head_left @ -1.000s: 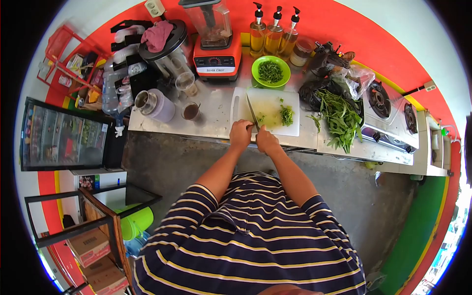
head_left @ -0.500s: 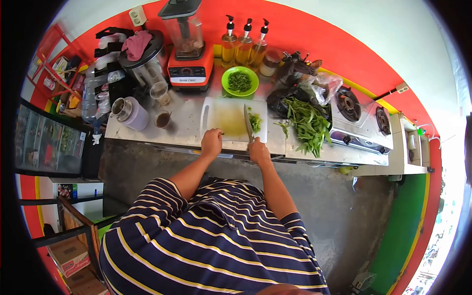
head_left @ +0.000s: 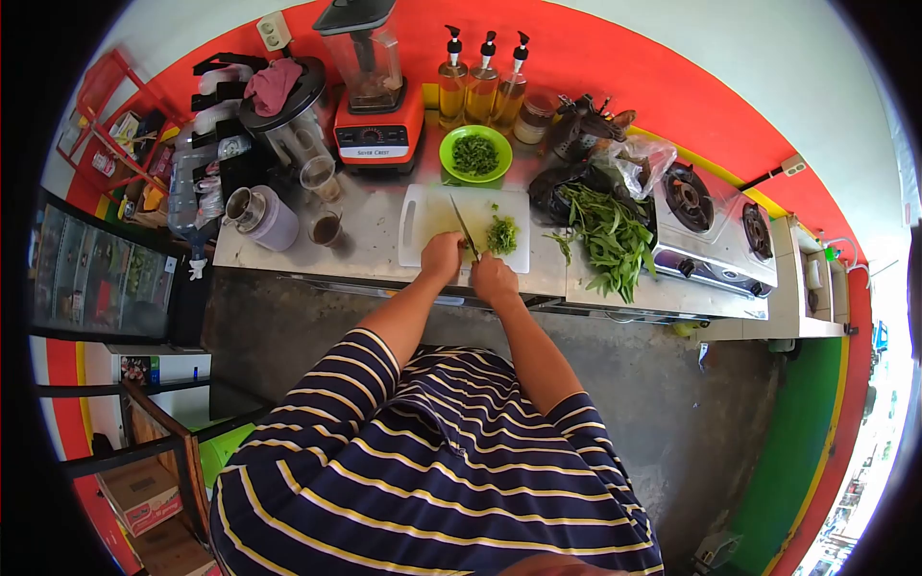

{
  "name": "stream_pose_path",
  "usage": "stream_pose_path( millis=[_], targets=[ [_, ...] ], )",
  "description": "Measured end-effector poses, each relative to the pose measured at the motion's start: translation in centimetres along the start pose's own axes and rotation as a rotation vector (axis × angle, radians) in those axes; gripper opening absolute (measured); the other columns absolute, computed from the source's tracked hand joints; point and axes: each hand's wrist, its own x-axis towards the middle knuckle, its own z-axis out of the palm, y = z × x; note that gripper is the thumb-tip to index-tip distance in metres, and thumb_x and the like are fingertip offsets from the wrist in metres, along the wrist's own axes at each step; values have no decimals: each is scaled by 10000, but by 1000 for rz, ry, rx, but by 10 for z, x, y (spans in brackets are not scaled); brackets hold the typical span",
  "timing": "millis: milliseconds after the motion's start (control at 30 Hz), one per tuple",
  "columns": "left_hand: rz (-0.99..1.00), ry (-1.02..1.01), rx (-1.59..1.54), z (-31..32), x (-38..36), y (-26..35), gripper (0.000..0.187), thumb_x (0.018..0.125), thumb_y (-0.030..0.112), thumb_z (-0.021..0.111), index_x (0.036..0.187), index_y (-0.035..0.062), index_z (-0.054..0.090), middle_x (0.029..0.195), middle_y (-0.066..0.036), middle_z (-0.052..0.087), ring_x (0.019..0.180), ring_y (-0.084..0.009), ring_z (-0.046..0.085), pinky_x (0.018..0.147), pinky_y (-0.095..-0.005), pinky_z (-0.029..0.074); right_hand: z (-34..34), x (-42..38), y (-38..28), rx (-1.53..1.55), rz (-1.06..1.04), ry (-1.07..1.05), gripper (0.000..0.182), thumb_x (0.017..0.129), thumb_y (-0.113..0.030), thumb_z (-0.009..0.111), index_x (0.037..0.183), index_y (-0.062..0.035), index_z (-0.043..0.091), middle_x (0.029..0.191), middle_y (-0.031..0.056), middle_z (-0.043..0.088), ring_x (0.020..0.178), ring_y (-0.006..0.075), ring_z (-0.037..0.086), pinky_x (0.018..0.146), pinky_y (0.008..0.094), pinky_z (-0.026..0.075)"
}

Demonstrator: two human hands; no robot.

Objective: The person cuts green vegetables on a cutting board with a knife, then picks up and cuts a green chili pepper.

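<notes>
A white cutting board [head_left: 427, 216] lies on the steel counter [head_left: 365, 240] in front of me. A small heap of chopped greens [head_left: 501, 234] sits on its right side. My right hand [head_left: 495, 278] is at the board's near edge, shut on the handle of a knife [head_left: 463, 226] whose blade slants up and to the left across the board. My left hand [head_left: 442, 257] is curled right beside the blade's base, touching the board's near edge. Whether it holds anything is hidden.
A green bowl [head_left: 475, 154] of chopped greens stands behind the board. Loose leafy stems [head_left: 605, 235] lie to the right, beside a two-burner stove [head_left: 711, 221]. A red blender [head_left: 377, 96], three pump bottles [head_left: 480, 82], a cup [head_left: 325, 228] and a metal jug [head_left: 257, 213] fill the back and left.
My left hand has moved right from the board's near-left edge to beside the knife. The blade has swung from upright to slanting left, and the hands are close together again.
</notes>
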Motion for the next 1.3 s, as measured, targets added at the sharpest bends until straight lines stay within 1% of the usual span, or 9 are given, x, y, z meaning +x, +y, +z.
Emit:
stream_pose_path(
  millis=[367, 433, 533, 700, 1033, 1100, 1133, 1200, 1300],
  targets=[
    [-109, 48, 34, 3, -8, 13, 112, 834, 98, 639, 934, 112, 688, 901, -141, 702, 909, -382, 668, 752, -488, 531, 24, -4, -15, -179, 19, -50, 281, 953, -162, 559, 1157, 13, 478, 1054, 250, 715, 992, 377, 720, 838, 459, 578],
    [-159, 191, -30, 5, -12, 15, 101, 837, 115, 661, 935, 110, 687, 912, -136, 685, 923, -379, 657, 760, -484, 525, 19, 0, -19, -178, 7, -56, 294, 947, -162, 564, 1161, 17, 472, 1059, 249, 715, 993, 379, 720, 845, 455, 577],
    [-120, 129, -8, 8, -11, 11, 118, 855, 62, 605, 920, 99, 696, 935, -138, 665, 943, -376, 648, 773, -499, 533, 10, -2, -24, -198, 3, -102, 315, 939, -156, 573, 1168, 24, 453, 1056, 241, 719, 996, 382, 719, 851, 453, 576],
    [-49, 146, 20, 10, -13, 4, 127, 853, 83, 603, 924, 102, 706, 923, -136, 665, 917, -376, 646, 767, -498, 525, 22, -15, -21, -197, 51, -137, 288, 934, -147, 568, 1151, 17, 475, 1077, 240, 716, 1017, 384, 713, 876, 455, 568],
    [88, 131, -41, 3, -28, 1, 128, 879, 101, 582, 891, 52, 700, 915, -149, 658, 911, -383, 638, 779, -499, 514, 32, -14, -16, -179, 34, -64, 233, 940, -112, 553, 1117, 18, 475, 1005, 257, 720, 949, 399, 725, 836, 468, 583],
    [80, 136, -46, 5, -27, -1, 126, 881, 107, 585, 893, 52, 697, 922, -147, 659, 913, -383, 637, 777, -499, 512, 36, -12, -15, -256, -4, 8, 235, 959, -172, 545, 1104, 7, 501, 925, 183, 743, 872, 336, 750, 756, 426, 605],
    [69, 144, -52, 6, -27, -2, 123, 884, 114, 587, 896, 53, 694, 928, -146, 660, 915, -383, 637, 775, -498, 511, 35, -8, -15, -252, 3, 9, 235, 959, -172, 545, 1104, 7, 501, 925, 183, 743, 872, 336, 750, 756, 426, 605],
    [33, 131, -68, 5, -27, 1, 118, 884, 115, 593, 905, 58, 694, 932, -142, 657, 923, -380, 636, 777, -495, 512, 30, -1, -14, -168, 7, -45, 243, 938, -126, 567, 1112, 19, 477, 993, 256, 721, 936, 401, 727, 824, 458, 589],
    [-44, 148, -121, 3, -28, 8, 110, 884, 109, 600, 921, 64, 693, 938, -136, 649, 933, -377, 632, 780, -490, 510, 29, -10, -17, -178, 22, -55, 263, 935, -133, 572, 1125, 22, 475, 1006, 255, 720, 945, 397, 726, 818, 449, 591]
  ],
)
